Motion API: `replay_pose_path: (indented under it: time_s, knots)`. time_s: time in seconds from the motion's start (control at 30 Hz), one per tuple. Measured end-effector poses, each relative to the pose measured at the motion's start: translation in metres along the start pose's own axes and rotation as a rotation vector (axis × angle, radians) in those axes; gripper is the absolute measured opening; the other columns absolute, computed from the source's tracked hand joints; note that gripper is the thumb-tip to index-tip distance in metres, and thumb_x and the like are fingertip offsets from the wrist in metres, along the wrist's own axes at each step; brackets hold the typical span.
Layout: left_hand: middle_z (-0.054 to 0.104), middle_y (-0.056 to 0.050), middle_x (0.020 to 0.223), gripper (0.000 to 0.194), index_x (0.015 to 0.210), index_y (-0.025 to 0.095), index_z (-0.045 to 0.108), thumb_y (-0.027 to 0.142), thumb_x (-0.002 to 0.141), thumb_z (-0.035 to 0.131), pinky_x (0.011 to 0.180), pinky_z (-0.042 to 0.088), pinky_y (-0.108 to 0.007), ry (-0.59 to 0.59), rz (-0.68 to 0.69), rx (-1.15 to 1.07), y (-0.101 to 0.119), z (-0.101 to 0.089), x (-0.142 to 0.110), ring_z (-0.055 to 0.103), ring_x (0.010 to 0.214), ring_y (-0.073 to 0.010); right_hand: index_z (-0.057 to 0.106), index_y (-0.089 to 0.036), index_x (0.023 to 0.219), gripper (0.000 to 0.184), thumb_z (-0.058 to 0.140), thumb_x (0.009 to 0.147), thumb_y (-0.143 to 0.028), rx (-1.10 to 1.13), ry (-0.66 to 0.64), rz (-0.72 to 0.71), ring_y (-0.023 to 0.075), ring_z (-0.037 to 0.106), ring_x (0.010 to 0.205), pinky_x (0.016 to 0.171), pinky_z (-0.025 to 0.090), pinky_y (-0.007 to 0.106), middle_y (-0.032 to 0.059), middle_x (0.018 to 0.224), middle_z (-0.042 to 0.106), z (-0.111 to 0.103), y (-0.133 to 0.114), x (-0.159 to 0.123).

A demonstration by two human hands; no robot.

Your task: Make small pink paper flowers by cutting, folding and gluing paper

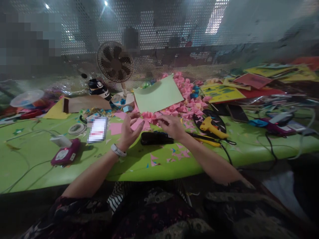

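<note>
My right hand (pixel 173 126) pinches a small pink paper piece (pixel 155 120) between thumb and fingertips, over the middle of the green table. My left hand (pixel 131 130) is open beside it, thumb and fingers apart, with a white band on the wrist. Pink paper sheets (pixel 116 128) lie just left of that hand. A black stapler-like object (pixel 157 138) rests below and between my hands. Behind them a pale green sheet (pixel 158 94) leans on a heap of folded pink paper pieces (pixel 185 89).
A yellow glue gun (pixel 211 127) lies on a dark round mat to the right. Left are a lit phone (pixel 97 130), a tape roll (pixel 76 128) and a purple power block (pixel 66 153) with cables. A fan (pixel 115 62) stands behind. Pink scraps (pixel 179 154) lie near the front edge.
</note>
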State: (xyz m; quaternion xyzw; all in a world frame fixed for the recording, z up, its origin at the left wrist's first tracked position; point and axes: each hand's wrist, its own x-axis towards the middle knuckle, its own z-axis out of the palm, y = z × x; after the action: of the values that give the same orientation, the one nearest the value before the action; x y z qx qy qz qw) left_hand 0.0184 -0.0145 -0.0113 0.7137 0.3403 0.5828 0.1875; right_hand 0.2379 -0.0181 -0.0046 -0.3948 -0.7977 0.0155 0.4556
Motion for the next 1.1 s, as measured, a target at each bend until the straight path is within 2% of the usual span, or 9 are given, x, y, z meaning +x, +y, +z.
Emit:
replay_pose_path:
  time_s: [0.13, 0.27, 0.37, 0.57, 0.73, 0.87, 1.0, 1.1]
  knots:
    - [0.065, -0.011, 0.11, 0.026, 0.111, 0.017, 0.065, 0.032, 0.09, 0.059, 0.079, 0.059, -0.03, -0.117, -0.11, -0.062, -0.004, -0.004, 0.003, 0.066, 0.098, -0.0183, 0.073, -0.019, 0.1, 0.021, 0.053, 0.096, -0.025, -0.066, -0.07, -0.036, 0.019, 0.071, 0.087, 0.076, 0.053, 0.029, 0.0079, 0.097, 0.077, 0.0, 0.0, -0.001]
    - [0.071, -0.009, 0.094, 0.023, 0.097, 0.016, 0.071, 0.034, 0.09, 0.059, 0.07, 0.058, -0.027, -0.166, -0.174, -0.099, -0.007, -0.004, 0.002, 0.069, 0.084, -0.0173, 0.073, -0.022, 0.102, 0.021, 0.053, 0.096, -0.026, -0.1, -0.125, -0.004, 0.0186, 0.071, 0.088, 0.075, 0.053, 0.029, 0.006, 0.097, 0.077, -0.003, -0.001, 0.0]
    - [0.073, -0.007, 0.087, 0.024, 0.091, 0.015, 0.072, 0.037, 0.087, 0.065, 0.066, 0.058, -0.026, -0.182, -0.176, -0.081, -0.009, 0.0, 0.001, 0.07, 0.076, -0.0166, 0.074, -0.022, 0.102, 0.021, 0.054, 0.096, -0.024, -0.075, -0.124, -0.014, 0.0187, 0.071, 0.086, 0.074, 0.054, 0.029, 0.0064, 0.094, 0.077, -0.003, -0.002, 0.0]
    - [0.074, -0.006, 0.078, 0.028, 0.084, 0.016, 0.073, 0.044, 0.086, 0.066, 0.061, 0.057, -0.025, -0.176, -0.134, -0.027, -0.015, 0.002, 0.0, 0.069, 0.066, -0.0154, 0.074, -0.022, 0.101, 0.02, 0.055, 0.094, -0.022, -0.041, -0.099, 0.007, 0.0204, 0.071, 0.089, 0.078, 0.055, 0.032, 0.0076, 0.097, 0.077, 0.001, -0.004, -0.001]
    - [0.071, -0.004, 0.07, 0.031, 0.078, 0.016, 0.07, 0.046, 0.085, 0.066, 0.056, 0.053, -0.022, -0.171, -0.137, -0.03, -0.008, 0.002, 0.0, 0.066, 0.061, -0.0136, 0.073, -0.02, 0.101, 0.021, 0.054, 0.094, -0.022, -0.075, -0.108, 0.011, 0.0196, 0.071, 0.089, 0.077, 0.055, 0.031, 0.0077, 0.098, 0.077, 0.003, -0.003, -0.002]
    - [0.071, -0.005, 0.071, 0.034, 0.078, 0.015, 0.069, 0.047, 0.087, 0.064, 0.06, 0.055, -0.024, -0.168, -0.193, -0.093, -0.006, 0.002, 0.0, 0.067, 0.064, -0.0144, 0.073, -0.018, 0.099, 0.021, 0.053, 0.095, -0.022, -0.076, 0.026, 0.057, 0.0181, 0.071, 0.081, 0.072, 0.056, 0.03, 0.0077, 0.095, 0.077, -0.014, 0.007, 0.006]
    - [0.072, -0.005, 0.072, 0.032, 0.078, 0.015, 0.069, 0.045, 0.087, 0.065, 0.06, 0.055, -0.024, -0.148, -0.199, -0.11, -0.008, 0.002, -0.001, 0.067, 0.064, -0.0141, 0.072, -0.019, 0.095, 0.019, 0.055, 0.093, -0.028, -0.091, 0.312, 0.18, 0.018, 0.069, 0.069, 0.064, 0.056, 0.031, 0.005, 0.084, 0.074, -0.055, 0.013, 0.023]
    - [0.072, -0.005, 0.072, 0.03, 0.078, 0.015, 0.07, 0.044, 0.087, 0.066, 0.057, 0.055, -0.023, -0.15, -0.18, -0.12, -0.006, 0.004, -0.002, 0.066, 0.063, -0.0135, 0.07, -0.02, 0.094, 0.024, 0.055, 0.094, -0.04, -0.119, 0.521, 0.161, 0.0192, 0.068, 0.068, 0.061, 0.055, 0.034, 0.0038, 0.077, 0.07, -0.088, -0.004, 0.032]
